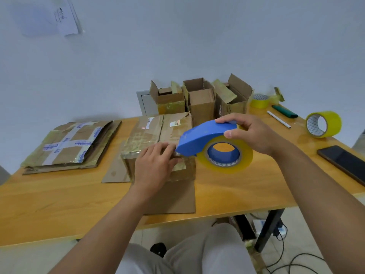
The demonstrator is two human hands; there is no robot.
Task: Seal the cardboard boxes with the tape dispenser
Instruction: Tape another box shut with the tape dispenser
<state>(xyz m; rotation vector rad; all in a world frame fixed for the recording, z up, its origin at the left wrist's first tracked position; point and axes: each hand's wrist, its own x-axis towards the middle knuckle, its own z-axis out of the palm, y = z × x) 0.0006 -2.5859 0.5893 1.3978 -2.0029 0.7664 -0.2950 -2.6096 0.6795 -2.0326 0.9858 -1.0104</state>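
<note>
One box (158, 143) sits mid-table, flaps down, old tape wrinkled across the top; near flap hangs over the front onto a flat cardboard sheet (173, 198). Dispenser (205, 135), blue shell with clear-yellow roll, held just right of the box, nose touching its near top edge. Right hand (250, 133) grasps the shell from above, thumb on the near side, fingers over the crown. Left hand (156, 165) rests on the box's front corner, fingers curled at the dispenser's nose; whether they pinch the tape end, cannot tell.

Handling, as judged: box light, walls soft and creased, will slide or dent under pull, so brace it with a flat palm near the seam. Dispenser stiff plastic, light; grip the shell's arch, clear of the cutter at the nose. Tape tacky, prone to folding on itself.

Three open boxes (199, 99) stand behind. Flattened boxes (73, 143) lie left. Two spare rolls (324, 123), a pen (278, 119) and a phone (343, 163) lie right on the table (59, 204).
</note>
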